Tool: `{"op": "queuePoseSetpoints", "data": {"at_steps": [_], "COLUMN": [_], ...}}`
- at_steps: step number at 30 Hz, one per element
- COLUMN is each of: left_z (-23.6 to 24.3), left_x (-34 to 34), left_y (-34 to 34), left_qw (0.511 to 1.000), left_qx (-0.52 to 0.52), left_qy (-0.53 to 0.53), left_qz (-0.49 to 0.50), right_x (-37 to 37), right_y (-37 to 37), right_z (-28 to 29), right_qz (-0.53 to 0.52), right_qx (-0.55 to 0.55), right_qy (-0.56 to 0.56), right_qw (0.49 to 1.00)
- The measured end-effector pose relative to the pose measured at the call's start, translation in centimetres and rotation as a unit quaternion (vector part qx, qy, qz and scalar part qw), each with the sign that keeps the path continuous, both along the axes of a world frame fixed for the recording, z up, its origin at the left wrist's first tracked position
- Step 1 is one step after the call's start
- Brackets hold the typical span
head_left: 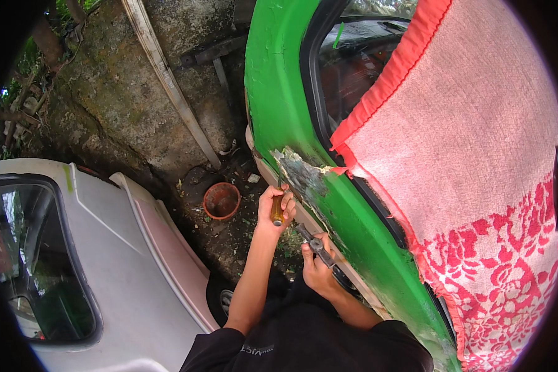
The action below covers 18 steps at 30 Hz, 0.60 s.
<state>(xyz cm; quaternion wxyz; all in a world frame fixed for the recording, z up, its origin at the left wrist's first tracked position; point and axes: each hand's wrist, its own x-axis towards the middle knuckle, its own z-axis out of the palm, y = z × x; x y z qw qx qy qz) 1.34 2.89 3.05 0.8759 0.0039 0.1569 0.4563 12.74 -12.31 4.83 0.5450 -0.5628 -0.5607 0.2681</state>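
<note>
"Gripping on both sides, confirmed?"

"Confirmed. Left hand: fingers closed around an amber-handled tool, thin shaft pointing away from the person. Right hand: wrapped about a dark, hammer-like tool."

"Step in hand, and good practice?"

"Judged to be chipping at the damaged patch on the green car body. Best done with the shaft low against a ragged edge, left fingers clear of the handle's butt, taps short and square. Heavy blows could dent the sound metal beside it."

"Positions relative to the hands?"

"The amber-handled tool sits within the left grip, its butt facing the near side. The hammer-like tool's far end is near that butt, to its right and apart from it. The patch lies beyond both hands: far and right of the left one, far and slightly left of the right one. The shaft's tip is near the patch's left edge; contact cannot be told. A red-and-white towel hangs to the right, one corner by the patch."
</note>
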Motion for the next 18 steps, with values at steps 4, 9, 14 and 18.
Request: {"op": "queuePoseSetpoints", "data": {"at_steps": [4,9,14,18], "left_z": [0.5,1.2,1.2,1.2], "left_x": [-0.5,-1.4,-1.0,-0.2], "left_y": [1.4,2.0,2.7,2.9], "left_qw": [0.999,0.997,0.999,0.999], "left_qx": [-0.011,-0.009,-0.013,-0.010], "left_qy": [-0.050,-0.063,-0.018,-0.022], "left_qz": [-0.001,-0.038,-0.042,-0.036], "right_x": [-0.4,-0.7,-1.3,-1.4], "right_y": [0.2,0.9,1.1,1.1], "right_z": [0.9,1.8,4.8,5.9], "right_qz": [0.006,0.025,0.064,0.064], "right_qx": [-0.008,-0.023,-0.011,0.070], "right_qy": [-0.004,-0.010,-0.033,-0.063], "right_qw": [1.000,0.999,0.997,0.994]}}
